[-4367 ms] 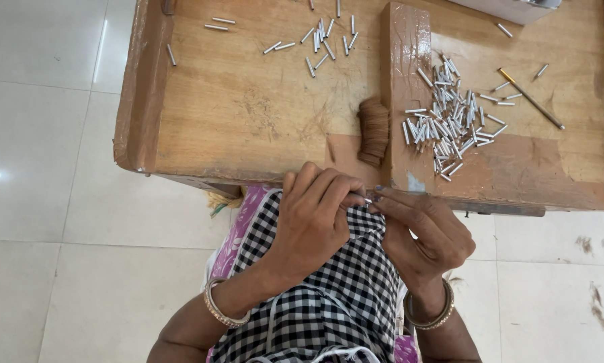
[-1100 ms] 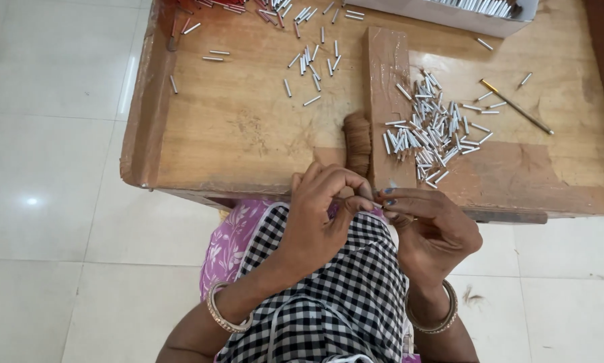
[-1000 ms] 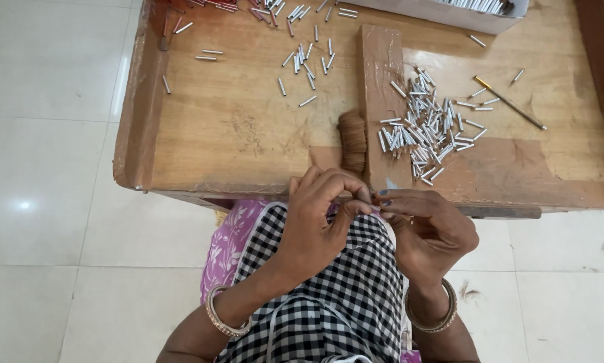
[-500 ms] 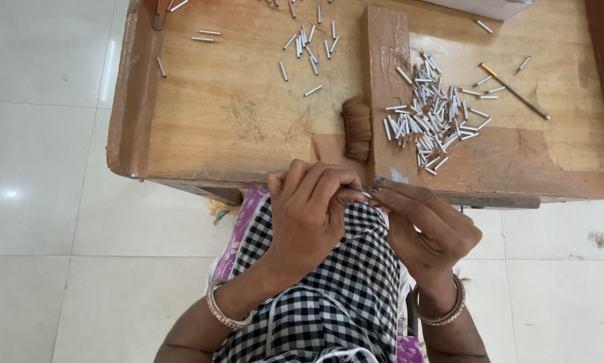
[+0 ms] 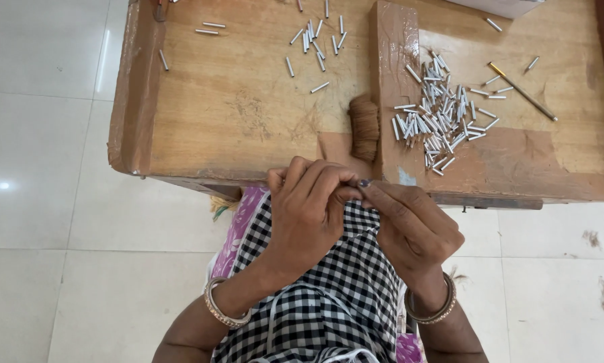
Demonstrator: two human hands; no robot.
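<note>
Pinching something tiny between my fingertips, I am holding my left hand [image 5: 308,215] and right hand [image 5: 413,232] together just below the near edge of the wooden table [image 5: 248,114]. Both grips are narrow, fingers curled tight; the small piece [image 5: 364,183] at the meeting point is dark and rounded, mostly hidden, so I cannot tell what it is. My hands are hovering over my black-and-white checked cloth [image 5: 329,302], soft and wrinkled. Metal bangles are sitting on my wrists.

On the table, right above my hands, a brown spool of thread [image 5: 365,126] is lying against a raised wooden block [image 5: 392,40]. Beyond the block, a heap of short, shiny silver tubes [image 5: 436,121] is piled on worn, stained wood, with a thin golden stick [image 5: 522,91] farther out. More loose tubes [image 5: 315,40] are lying scattered on the table's far left part. Pale glossy floor tiles [image 5: 46,202] are surrounding the table.
</note>
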